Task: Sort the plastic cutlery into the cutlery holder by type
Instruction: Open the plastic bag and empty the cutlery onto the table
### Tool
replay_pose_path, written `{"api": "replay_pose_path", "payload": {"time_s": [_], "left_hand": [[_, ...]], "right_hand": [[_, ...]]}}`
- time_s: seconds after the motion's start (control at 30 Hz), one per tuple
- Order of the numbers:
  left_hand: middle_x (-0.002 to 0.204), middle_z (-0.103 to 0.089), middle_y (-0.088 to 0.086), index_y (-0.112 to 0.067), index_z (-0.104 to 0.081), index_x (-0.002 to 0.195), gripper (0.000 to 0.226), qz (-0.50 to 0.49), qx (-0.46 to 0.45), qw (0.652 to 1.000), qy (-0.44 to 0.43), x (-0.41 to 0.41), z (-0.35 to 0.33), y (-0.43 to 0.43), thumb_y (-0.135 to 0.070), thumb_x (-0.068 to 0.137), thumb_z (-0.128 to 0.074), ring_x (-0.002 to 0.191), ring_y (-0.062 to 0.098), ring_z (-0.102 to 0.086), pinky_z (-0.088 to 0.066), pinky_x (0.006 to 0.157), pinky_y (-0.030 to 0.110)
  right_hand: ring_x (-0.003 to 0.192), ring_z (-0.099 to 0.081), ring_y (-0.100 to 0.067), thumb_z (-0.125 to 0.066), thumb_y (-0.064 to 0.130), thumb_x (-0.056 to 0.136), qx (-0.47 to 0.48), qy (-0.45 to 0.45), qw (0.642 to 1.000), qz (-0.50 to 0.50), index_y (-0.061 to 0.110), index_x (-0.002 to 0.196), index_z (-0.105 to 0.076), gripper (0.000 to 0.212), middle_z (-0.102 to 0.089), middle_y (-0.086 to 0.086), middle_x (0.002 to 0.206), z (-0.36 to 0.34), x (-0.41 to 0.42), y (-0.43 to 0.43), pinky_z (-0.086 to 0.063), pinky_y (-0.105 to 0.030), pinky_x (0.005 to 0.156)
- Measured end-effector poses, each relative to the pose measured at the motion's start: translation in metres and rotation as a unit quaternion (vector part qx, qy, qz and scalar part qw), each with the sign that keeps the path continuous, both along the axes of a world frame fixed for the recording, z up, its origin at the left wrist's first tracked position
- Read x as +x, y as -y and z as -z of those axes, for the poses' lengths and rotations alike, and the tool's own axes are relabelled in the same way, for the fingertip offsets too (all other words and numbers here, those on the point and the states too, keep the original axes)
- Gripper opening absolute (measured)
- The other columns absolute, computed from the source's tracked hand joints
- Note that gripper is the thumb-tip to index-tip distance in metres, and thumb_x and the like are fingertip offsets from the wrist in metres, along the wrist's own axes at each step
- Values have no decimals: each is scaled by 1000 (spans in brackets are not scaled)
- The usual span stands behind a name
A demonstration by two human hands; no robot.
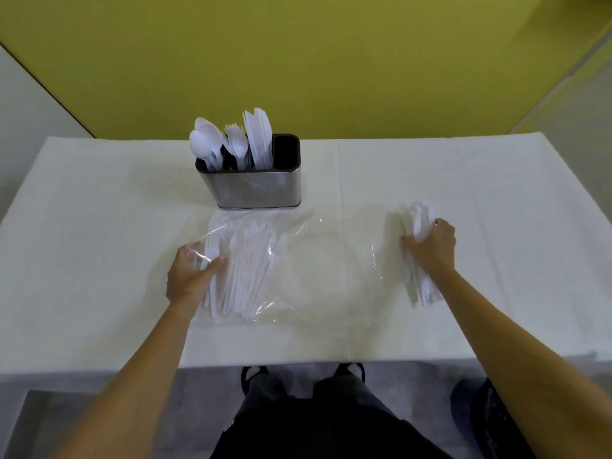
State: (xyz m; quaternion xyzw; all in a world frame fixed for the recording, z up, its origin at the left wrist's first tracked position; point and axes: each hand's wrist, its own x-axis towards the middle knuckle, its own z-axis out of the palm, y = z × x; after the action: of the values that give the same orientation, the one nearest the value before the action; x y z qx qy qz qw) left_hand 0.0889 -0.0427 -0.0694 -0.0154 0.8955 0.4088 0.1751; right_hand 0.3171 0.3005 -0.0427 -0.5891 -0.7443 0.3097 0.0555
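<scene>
White-clothed table (99, 193). Nearest: L hand (190, 276) pinches clear bag (298, 228) w/ loose white forks/knives (241, 276). R hand (432, 248), well right, clamps white cutlery bundle (420, 223). Farther: steel holder (261, 190), spoons (203, 140) left slot, forks (236, 142) next, knives (260, 135) third.

Setting: plain indoor room, exact kind not determinable; reads as a canteen or a staged work station. Evidence: flat olive-yellow wall (298, 61); white side wall (26, 111) at left; one table (99, 193) under a white cloth; grey hard floor (205, 385); steel cutlery holder (258, 188) stocked with disposable white plastic cutlery.
</scene>
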Motion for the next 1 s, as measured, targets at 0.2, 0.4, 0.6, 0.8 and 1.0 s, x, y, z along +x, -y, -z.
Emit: {"api": "replay_pose_path", "payload": {"time_s": [0.2, 0.4, 0.6, 0.8, 1.0], "left_hand": [[109, -56, -8, -32, -51, 120, 57, 0, -1, 1000, -4, 0, 1, -2, -42, 72, -79, 105, 20, -55, -44, 89, 37], [108, -57, -7, -36, -49, 109, 50, 7, 7, 1000, -4, -2, 4, 0, -45, 70, -80, 100, 20, -54, -46, 87, 37], [110, -54, -9, -37, -48, 108, 48, 9, 9, 1000, -2, 1, -1, -2, -42, 73, -79, 98, 18, -52, -44, 86, 35], [111, -55, -8, -31, -48, 126, 67, 11, 5, 1000, 12, 0, -3, -1, -44, 69, -81, 105, 22, -55, -48, 93, 40], [127, -56, 4, -25, -44, 134, 87, -5, 33, 997, 66, -3, -10, 1, -40, 60, -87, 115, 24, -56, -51, 89, 40]], "right_hand": [[143, -20, -36, -56, 35, 91, 135, 27, 987, -77, 4, 149, -18, 76, -20, -18, 156, 10, 19, 21, -22, -52, 113], [148, 8, -31, -2, 57, 87, 125, 163, 938, -280, 23, 153, 0, 75, 9, -2, 161, 35, 46, 30, 0, -55, 116], [147, 13, -32, -17, 58, 95, 105, 193, 930, -293, 30, 152, 4, 66, 16, 2, 160, 28, 53, -3, 0, -61, 115], [147, -6, -33, -37, 54, 92, 180, 81, 922, -332, 20, 151, -19, 70, -8, -5, 161, 7, 48, 0, -11, -50, 116], [76, -68, -13, -59, 5, 91, -117, -197, 927, -296, 10, 93, -69, 11, -71, 0, 92, -13, 5, 64, -53, -31, 67]]}}
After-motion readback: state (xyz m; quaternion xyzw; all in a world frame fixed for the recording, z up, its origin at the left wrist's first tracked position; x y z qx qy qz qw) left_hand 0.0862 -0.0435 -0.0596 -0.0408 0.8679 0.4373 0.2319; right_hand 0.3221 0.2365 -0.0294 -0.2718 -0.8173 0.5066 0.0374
